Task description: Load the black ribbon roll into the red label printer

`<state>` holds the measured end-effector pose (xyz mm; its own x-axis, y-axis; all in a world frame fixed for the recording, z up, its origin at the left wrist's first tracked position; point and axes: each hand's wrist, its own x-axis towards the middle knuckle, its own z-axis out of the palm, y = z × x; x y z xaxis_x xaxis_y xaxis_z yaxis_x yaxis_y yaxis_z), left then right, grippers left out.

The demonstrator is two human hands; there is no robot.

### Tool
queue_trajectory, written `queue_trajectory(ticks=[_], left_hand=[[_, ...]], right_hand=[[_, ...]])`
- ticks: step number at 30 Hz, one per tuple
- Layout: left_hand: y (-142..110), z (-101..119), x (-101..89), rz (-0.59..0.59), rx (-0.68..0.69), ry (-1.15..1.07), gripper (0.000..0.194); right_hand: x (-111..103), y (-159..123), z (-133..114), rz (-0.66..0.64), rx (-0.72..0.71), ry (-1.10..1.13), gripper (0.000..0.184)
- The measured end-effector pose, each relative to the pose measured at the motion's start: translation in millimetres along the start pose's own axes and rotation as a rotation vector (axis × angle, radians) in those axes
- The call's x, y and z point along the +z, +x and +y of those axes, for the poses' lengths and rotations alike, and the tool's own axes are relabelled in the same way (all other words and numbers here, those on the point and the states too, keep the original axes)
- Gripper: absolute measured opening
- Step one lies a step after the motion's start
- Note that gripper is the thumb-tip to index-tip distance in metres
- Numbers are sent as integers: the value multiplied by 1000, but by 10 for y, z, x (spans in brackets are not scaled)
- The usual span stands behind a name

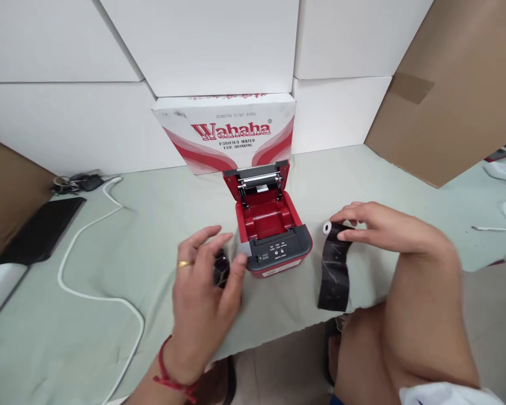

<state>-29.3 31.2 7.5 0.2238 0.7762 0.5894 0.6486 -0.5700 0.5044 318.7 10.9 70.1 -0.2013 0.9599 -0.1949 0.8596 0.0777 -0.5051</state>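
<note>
A small red and black printer stands on the cloth with its lid tilted up, showing a red inner bay. To its right, my right hand pinches a black roll with a white core end. A creased black strip hangs down from that roll toward the table's front edge. My left hand is at the printer's left front corner, fingers curved and thumb apart. Between thumb and fingers shows a shiny black thing, partly hidden; its kind is unclear.
Behind the printer is a Wahaha water carton, against stacked white boxes. Brown cardboard stands at the right. A white cable winds across the left side, near a flat black object and keys.
</note>
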Motion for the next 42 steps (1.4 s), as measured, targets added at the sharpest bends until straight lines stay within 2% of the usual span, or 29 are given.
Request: queue_trajectory(ticks=[3, 6, 10, 13, 16, 21, 24, 27, 29, 32, 34, 35, 39, 42], left_hand=[[-54, 147, 77, 16, 172, -2, 26], [-78, 189, 128, 24, 182, -44, 32], [-163, 221, 173, 85, 162, -92, 45], [-264, 252, 215, 57, 236, -84, 49], [-310, 274, 248, 32, 295, -53, 48], [-249, 277, 228, 45, 288, -37, 43], [-215, 292, 200, 55, 297, -43, 45], [-209, 319, 177, 67, 330, -52, 42], [-214, 331, 161, 72, 340, -52, 40], [-220, 329, 134, 80, 319, -51, 43], [-218, 317, 118, 93, 313, -54, 44], [-216, 309, 111, 99, 314, -54, 44], [-196, 282, 101, 102, 327, -46, 45], [-181, 269, 97, 118, 324, -54, 44]], right_hand=[[-142, -143, -225, 66, -260, 199, 35], [-96, -42, -502, 118, -418, 288, 29], [150, 366, -780, 125, -416, 219, 28], [304, 628, -877, 177, -374, 119, 32], [386, 765, -913, 207, -301, 16, 38], [493, 857, -907, 147, -248, -135, 39], [547, 888, -900, 178, -241, -135, 40], [552, 870, -895, 218, -262, -39, 39], [526, 829, -883, 325, -271, 99, 31], [473, 772, -844, 637, -232, 269, 25], [456, 769, -808, 803, -213, 255, 27], [458, 782, -789, 834, -221, 222, 32], [496, 856, -736, 694, -336, 82, 57], [472, 821, -747, 695, -374, 76, 50]])
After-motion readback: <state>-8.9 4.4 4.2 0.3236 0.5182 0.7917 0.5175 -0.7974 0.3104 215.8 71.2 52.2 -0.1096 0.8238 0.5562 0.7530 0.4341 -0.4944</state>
